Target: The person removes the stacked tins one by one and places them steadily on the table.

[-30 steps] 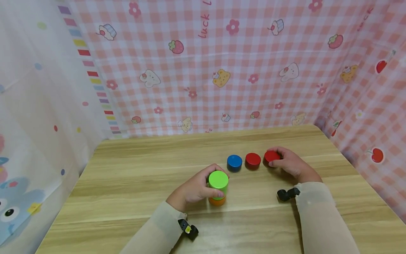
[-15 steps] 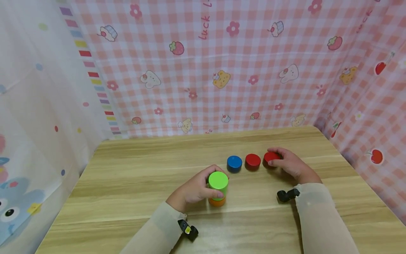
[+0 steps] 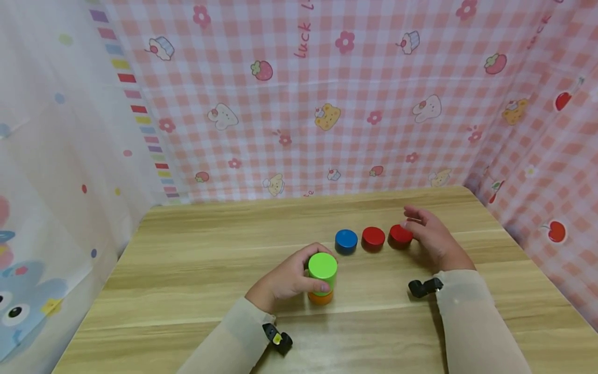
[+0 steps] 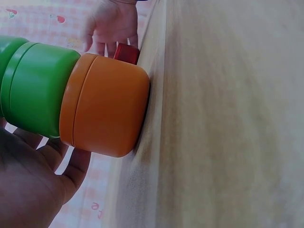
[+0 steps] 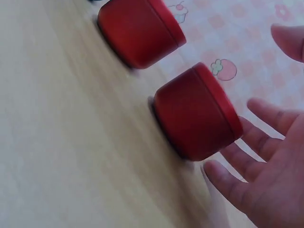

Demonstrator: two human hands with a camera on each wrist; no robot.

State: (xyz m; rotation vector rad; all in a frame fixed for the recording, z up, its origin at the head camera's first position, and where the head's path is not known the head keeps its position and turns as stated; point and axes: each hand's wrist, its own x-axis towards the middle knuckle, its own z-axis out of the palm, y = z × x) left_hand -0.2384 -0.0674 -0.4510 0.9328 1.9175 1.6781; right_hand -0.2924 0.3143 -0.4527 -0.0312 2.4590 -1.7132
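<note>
Green and orange canisters stacked within the left hand, the right hand spread beside a red one

Pink-checked cloth (image 3: 299, 145), printed with strawberries, cupcakes and flowers, hangs well beyond the orange canister (image 4: 109, 107); white dotted cloth (image 3: 42, 171) hangs far to that canister's left. Pale wood-grained worktop (image 3: 201, 234) spreads under and around it. Two cream sleeves come in from the near side, the left sleeve (image 3: 229, 335) to the near left of the orange canister and the right sleeve (image 3: 476, 319) to its right, each with a black fitting at the cuff.

The left hand (image 3: 289, 276) reaches in from the left of the orange canister; its grip is curled round the green canister (image 4: 42, 90) sitting directly on top. The right hand (image 3: 432, 238) is off to the orange canister's right and farther back, its grip spread and holding nothing: the thumb is raised, the other fingertips just beside a red canister. Whether they touch it, I cannot tell.

The orange canister stands upright on the worktop, its lid under the green one; another green part sits above that, cut off by the left wrist view's edge. Beyond the orange canister and to its right, three single canisters stand upright in a row, apart from one another: the blue canister (image 3: 346, 243) nearest to it, the middle red canister (image 3: 373, 240) next, and the end red canister (image 5: 197, 116) farthest, by the right hand.
</note>
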